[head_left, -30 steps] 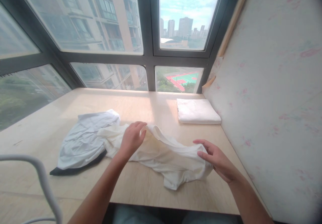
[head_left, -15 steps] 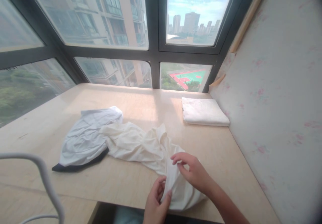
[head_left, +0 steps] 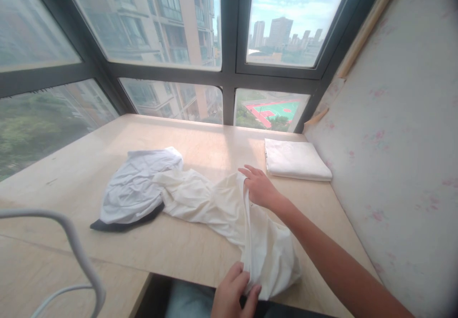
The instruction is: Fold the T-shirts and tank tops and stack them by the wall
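A crumpled cream-white garment (head_left: 214, 208) lies across the middle of the light wooden table (head_left: 71, 184), its near end hanging over the front edge. My left hand (head_left: 234, 294) pinches that hanging end at the table's front edge. My right hand (head_left: 259, 188) grips a fold of the same garment farther back, so an edge of cloth runs taut between the two hands. A second pale white garment with a dark hem (head_left: 134, 189) lies crumpled to the left, touching the cream one.
A folded white cloth (head_left: 296, 160) rests at the back right by the wall. A white curved tube (head_left: 75, 256) stands at the near left. Windows ring the table's far side; a pale flowered wall runs along the right.
My right hand has moved away from me along the garment's edge, stretching it out from my left hand. The view has shifted slightly left and down.
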The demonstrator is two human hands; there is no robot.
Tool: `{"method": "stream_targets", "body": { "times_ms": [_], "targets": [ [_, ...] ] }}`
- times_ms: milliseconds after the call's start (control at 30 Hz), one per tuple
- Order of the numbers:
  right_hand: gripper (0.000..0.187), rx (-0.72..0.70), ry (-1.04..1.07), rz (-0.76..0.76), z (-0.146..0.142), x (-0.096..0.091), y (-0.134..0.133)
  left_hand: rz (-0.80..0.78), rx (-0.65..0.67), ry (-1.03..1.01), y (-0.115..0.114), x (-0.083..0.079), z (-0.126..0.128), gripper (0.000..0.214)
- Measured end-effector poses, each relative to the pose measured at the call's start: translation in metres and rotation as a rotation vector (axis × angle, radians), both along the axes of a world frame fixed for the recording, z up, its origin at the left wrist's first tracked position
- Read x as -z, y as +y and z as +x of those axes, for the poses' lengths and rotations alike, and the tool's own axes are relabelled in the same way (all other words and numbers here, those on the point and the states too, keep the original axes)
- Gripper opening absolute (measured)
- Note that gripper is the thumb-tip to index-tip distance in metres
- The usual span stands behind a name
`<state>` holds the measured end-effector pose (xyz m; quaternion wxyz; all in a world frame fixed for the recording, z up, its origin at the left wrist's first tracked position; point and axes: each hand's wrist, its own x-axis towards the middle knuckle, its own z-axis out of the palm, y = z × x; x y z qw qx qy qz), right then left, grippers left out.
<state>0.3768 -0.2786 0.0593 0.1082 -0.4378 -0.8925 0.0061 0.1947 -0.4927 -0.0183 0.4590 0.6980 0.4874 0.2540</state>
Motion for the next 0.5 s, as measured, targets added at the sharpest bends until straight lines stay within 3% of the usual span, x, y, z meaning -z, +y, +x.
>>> {"method": "stream_targets", "body": {
  "times_ms": [133,267,367,500],
  "targets": [
    [0.026,0.097,0.122,0.137,0.037,-0.039,-0.009,0.14,-0.014,0.022,0.006,-0.026,-0.01,0.025],
    [0.019,0.139,0.167,0.257,0.078,-0.092,-0.028,0.41,-0.358,0.174,0.044,-0.065,-0.036,0.018],
    [0.019,0.117,0.251,0.177,0.096,-0.126,-0.05,0.535,-0.541,0.238,0.087,-0.094,-0.058,0.02],
    [0.013,0.07,0.439,-0.096,0.103,-0.153,-0.08,0.506,-0.527,-0.069,0.135,-0.133,-0.072,0.019]
  ]
}}
